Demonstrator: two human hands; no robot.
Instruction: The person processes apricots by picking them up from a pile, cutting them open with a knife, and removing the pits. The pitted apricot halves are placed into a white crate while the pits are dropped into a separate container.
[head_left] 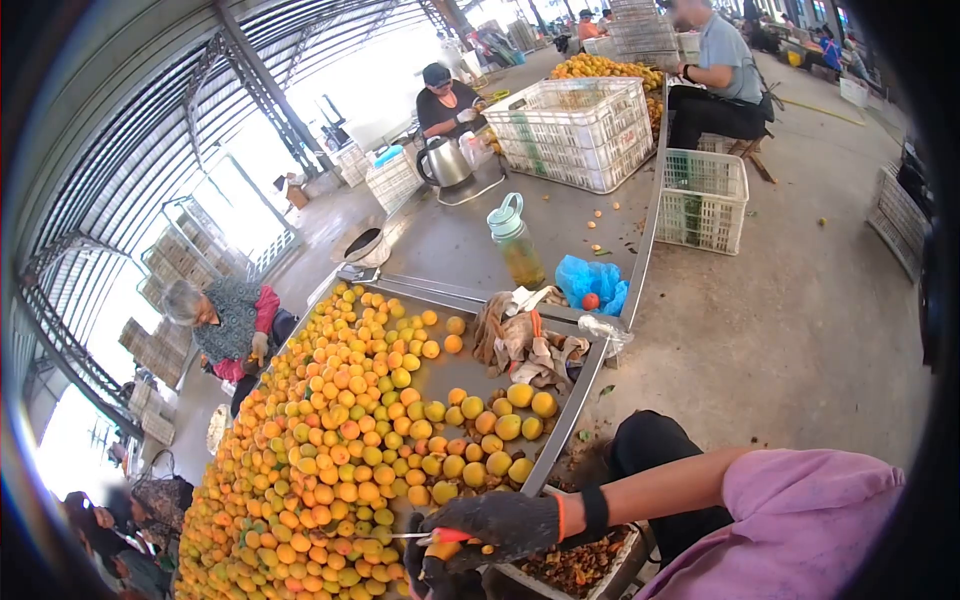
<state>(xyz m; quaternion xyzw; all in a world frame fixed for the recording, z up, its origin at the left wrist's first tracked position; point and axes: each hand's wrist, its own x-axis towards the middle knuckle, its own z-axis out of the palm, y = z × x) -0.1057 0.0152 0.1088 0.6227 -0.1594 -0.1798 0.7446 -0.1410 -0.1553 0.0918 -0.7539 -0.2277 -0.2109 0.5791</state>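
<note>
My right hand (pixel 500 528), in a dark glove with an orange cuff, is closed round the red handle of a slim metal-tipped tool (pixel 450 536). Its thin shaft points left; I cannot make out the exact kind. Just below, at the bottom edge, my left hand (pixel 425 578) shows in part, also in a dark glove. Its fingers curl round what looks like a yellow-orange apricot (pixel 441 551), partly hidden by the tool and glove. A large heap of apricots (pixel 330 430) covers the metal table beside both hands. Below my right wrist stands a box of brown-orange scraps (pixel 585 568).
Crumpled cloths and gloves (pixel 515 340), a blue plastic bag (pixel 590 285) and a green-lidded bottle (pixel 516 240) lie ahead. Farther off are a kettle (pixel 447 162) and white crates (pixel 575 130). Co-workers sit round the table, one at the left (pixel 230 330). A raised metal rim (pixel 575 410) edges the table.
</note>
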